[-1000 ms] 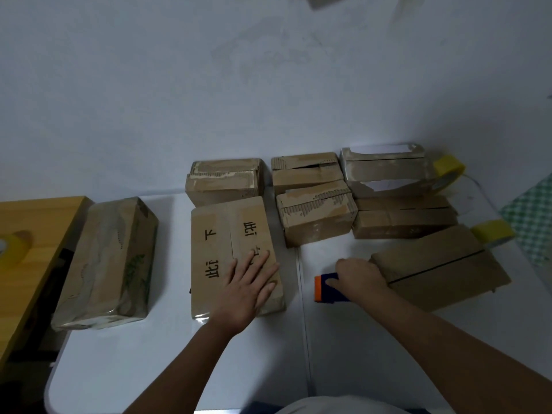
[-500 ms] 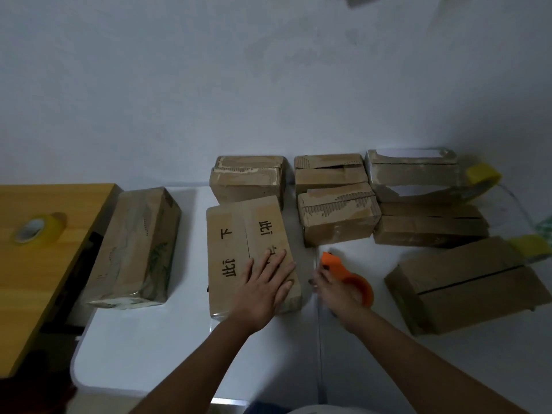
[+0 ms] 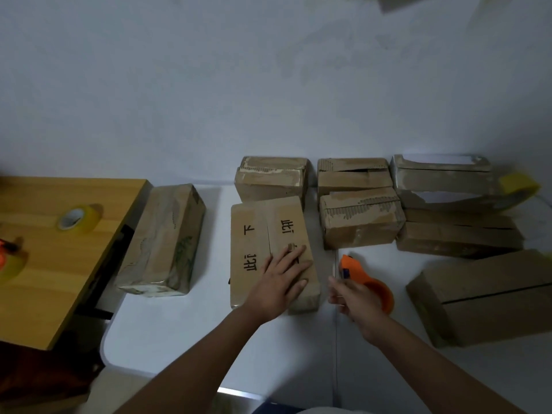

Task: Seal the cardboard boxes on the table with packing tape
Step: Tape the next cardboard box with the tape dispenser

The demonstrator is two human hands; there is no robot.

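Brown cardboard box with black printed characters (image 3: 270,249), mid-table near front edge, centre seam looks untaped | left hand (image 3: 282,282) flat on it, fingers straight | right hand (image 3: 357,297) grips orange tape dispenser (image 3: 366,280) just beside it | other boxes behind: sealing unclear, several probably left

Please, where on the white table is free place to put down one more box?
Bare patches: the near table in front of the wrapped box, and the near strip between both forearms. Crowded: the back row of boxes by the wall.
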